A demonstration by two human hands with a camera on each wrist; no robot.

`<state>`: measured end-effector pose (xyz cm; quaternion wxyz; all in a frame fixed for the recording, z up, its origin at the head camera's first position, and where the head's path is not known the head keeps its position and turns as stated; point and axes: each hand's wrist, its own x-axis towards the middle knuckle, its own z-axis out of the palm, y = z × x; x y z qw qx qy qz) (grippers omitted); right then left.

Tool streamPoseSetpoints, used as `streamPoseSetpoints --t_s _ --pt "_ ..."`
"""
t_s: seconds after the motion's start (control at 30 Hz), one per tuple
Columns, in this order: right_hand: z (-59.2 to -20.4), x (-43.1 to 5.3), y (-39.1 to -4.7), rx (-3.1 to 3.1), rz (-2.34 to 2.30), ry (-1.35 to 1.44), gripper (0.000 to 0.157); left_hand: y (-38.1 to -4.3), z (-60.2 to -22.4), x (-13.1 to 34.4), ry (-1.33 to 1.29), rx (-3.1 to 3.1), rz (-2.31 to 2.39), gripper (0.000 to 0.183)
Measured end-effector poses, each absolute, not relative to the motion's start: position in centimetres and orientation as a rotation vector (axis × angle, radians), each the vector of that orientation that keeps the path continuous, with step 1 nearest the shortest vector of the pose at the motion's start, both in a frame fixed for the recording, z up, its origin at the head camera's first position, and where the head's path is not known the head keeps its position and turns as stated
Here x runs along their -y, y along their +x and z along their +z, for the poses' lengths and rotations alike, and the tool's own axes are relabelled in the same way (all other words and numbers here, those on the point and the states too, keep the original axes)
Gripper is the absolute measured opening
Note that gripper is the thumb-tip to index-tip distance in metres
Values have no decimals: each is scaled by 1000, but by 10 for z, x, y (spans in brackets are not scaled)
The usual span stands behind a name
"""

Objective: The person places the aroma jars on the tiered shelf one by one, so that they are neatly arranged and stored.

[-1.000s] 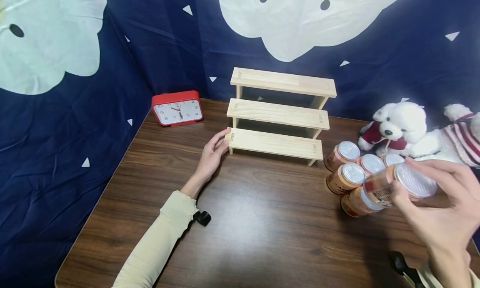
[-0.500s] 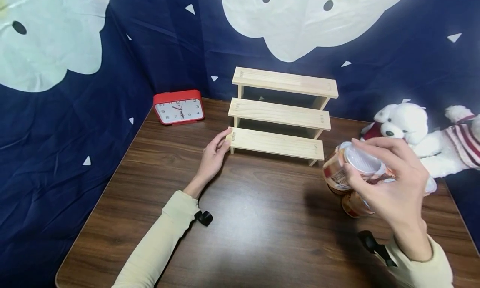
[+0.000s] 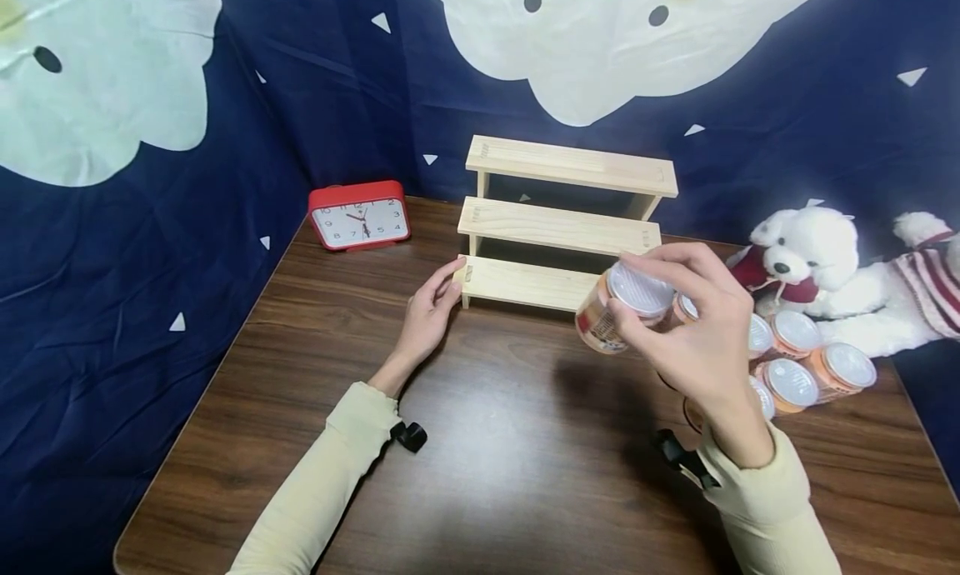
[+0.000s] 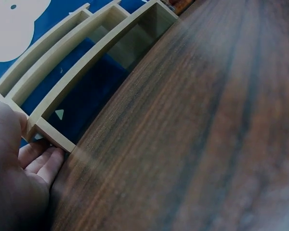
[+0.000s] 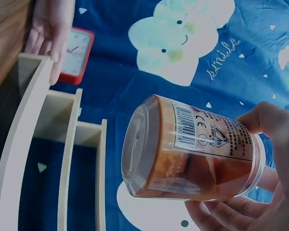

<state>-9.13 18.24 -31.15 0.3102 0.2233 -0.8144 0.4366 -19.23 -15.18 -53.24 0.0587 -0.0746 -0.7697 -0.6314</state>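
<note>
Grasping a clear, cylindrical jar w/ orange contents, a printed label & a ribbed whitish lid [image 3: 602, 323], the R hand [image 3: 701, 325] had thumb & fingers round its lid end. The jar hung tilted above the brown wood-grain table [image 3: 487, 475], nr the R end of the lowest tier of a pale, three-tier wooden stand [image 3: 558, 225]; its shadow fell apart from it, so prob. no contact w/ the surface. The L hand [image 3: 425, 317] held that tier's L end, fingers against the side (thumb partly hidden, so grip strength couldn't be told).

Progress, as I judged it: early. Done: one jar lifted off the surface. Not done: it hadn't been set down, & no jar stood on any visible part of the tiers. Left: at least six similar orange jars w/ whitish lids [image 3: 792, 385], grouped toward the table's R edge, some behind the R hand, so no exact count.

Also there: a red rectangular clock w/ white dial [image 3: 360, 217] nr the back L corner, & white plush toys in dark-red & striped clothes [image 3: 817, 242] nr the back R corner.
</note>
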Motion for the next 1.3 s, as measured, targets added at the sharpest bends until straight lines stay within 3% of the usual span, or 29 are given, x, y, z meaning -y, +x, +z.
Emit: streamPoseSetpoints --t_s 0.7,1.3 --pt "-300 -140 -172 2112 1117 681 41 -189 -529 150 -201 2334 -1927 43" --pt "-268 -115 -221 2286 1104 565 40 -196 -541 156 -219 2332 -1975 44"
